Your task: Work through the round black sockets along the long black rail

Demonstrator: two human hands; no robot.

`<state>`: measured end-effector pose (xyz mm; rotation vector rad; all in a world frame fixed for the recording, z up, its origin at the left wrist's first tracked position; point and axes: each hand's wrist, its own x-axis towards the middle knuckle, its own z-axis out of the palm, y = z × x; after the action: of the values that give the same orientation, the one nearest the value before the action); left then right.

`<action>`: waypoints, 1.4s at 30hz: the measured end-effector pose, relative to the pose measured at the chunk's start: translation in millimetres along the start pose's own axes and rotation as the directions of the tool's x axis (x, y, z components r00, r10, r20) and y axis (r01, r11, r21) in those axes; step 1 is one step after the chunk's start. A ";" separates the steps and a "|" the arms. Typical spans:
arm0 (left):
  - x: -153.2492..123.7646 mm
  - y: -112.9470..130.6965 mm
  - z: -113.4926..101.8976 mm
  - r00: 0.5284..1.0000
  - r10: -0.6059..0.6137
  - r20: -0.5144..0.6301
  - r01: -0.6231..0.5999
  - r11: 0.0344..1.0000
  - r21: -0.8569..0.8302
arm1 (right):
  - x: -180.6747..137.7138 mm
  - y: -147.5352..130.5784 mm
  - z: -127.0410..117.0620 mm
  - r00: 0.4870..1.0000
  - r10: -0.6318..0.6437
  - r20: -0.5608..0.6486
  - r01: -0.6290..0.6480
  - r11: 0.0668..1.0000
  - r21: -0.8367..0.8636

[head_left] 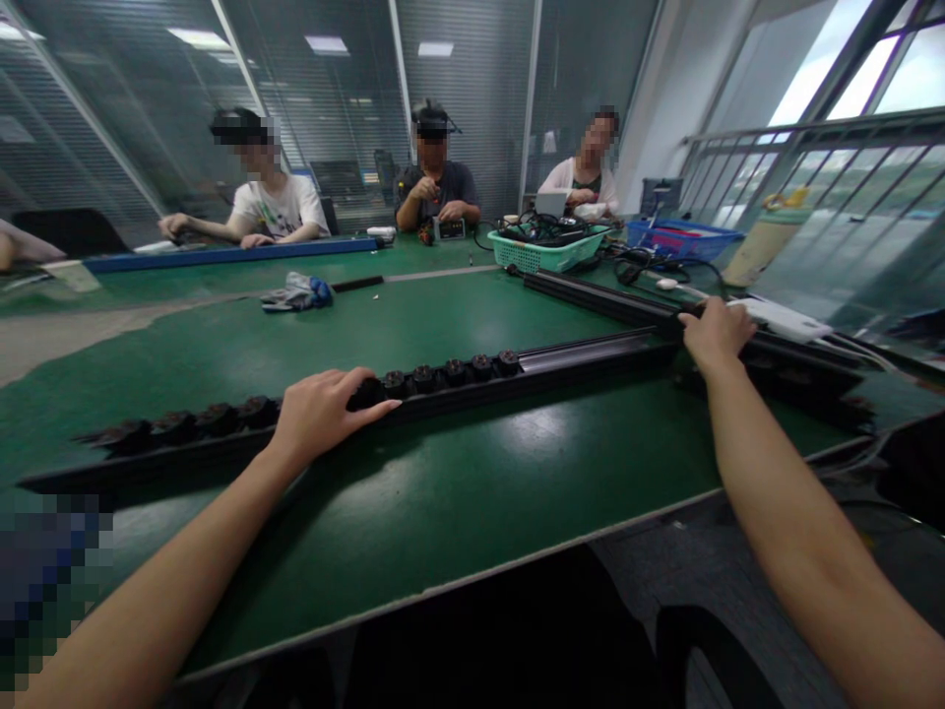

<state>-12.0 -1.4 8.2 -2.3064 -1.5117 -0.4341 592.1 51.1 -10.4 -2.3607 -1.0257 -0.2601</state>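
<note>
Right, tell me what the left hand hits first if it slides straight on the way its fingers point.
Probably the row of small round black parts seated along the long black rail; the left hand lies on that rail, fingers pointing along it.

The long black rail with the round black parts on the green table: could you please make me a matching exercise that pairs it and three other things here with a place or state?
Things:
1. long black rail with round black parts
2. green plastic mesh basket
3. blue plastic tray
4. crumpled grey and blue gloves

Places or states:
A. holds a tangle of black cables
B. lies loose on the green table, mid-left
C. under both hands: left hand on the parts, right hand at the far end
D. far right, beside the railing

Pairs: 1-C, 2-A, 3-D, 4-B
</note>
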 end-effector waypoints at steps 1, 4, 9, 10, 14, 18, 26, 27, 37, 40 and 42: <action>0.0 0.1 -0.1 1.000 0.000 -0.001 0.000 1.000 -0.003 | -0.7 -1.8 0.3 0.999 -0.042 0.007 0.042 0.999 -0.001; 0.2 0.0 0.0 1.000 0.006 -0.001 -0.006 1.000 0.010 | -4.8 -12.8 4.9 0.984 -0.179 0.003 0.179 0.984 0.004; 0.3 -1.6 0.7 1.000 0.010 0.007 -0.010 0.999 0.035 | -11.6 -32.0 19.4 0.942 -0.333 0.032 0.333 0.943 0.017; 0.2 -1.8 0.7 1.000 0.012 0.008 -0.012 0.999 0.033 | -11.8 -33.7 22.3 0.935 -0.351 0.046 0.350 0.936 0.020; 0.0 -1.7 0.5 1.000 0.011 0.009 -0.011 1.000 0.025 | -8.0 -33.8 29.9 0.916 -0.383 0.122 0.382 0.924 0.033; 0.0 -0.8 0.2 1.000 0.007 0.001 -0.007 1.000 0.017 | -3.2 -31.4 30.8 0.895 -0.401 0.195 0.409 0.913 -0.002; 0.2 -0.8 -0.2 1.000 -0.001 0.008 0.001 1.000 0.008 | -3.7 -33.4 28.3 0.842 -0.440 0.312 0.483 0.873 -0.073; 0.2 -0.7 -0.1 1.000 0.000 0.004 0.000 1.000 0.008 | -4.9 -33.7 27.6 0.841 -0.433 0.323 0.481 0.872 -0.084; 0.5 -0.4 0.1 1.000 0.012 -0.005 -0.012 1.000 0.025 | -53.9 -62.3 7.7 0.779 -0.627 0.027 0.622 0.778 0.089; 0.5 -0.5 0.2 1.000 0.014 0.003 -0.014 1.000 0.013 | -96.3 -89.0 1.4 0.572 -0.819 -0.045 0.793 0.539 0.284; 0.4 -0.5 0.1 1.000 0.011 0.011 -0.011 1.000 0.010 | -128.3 -106.4 -1.6 0.407 -0.910 -0.081 0.852 0.346 0.394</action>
<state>-12.3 -0.9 8.3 -2.3118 -1.5018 -0.4103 426.7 30.6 -14.3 -1.2325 -2.1768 -0.2294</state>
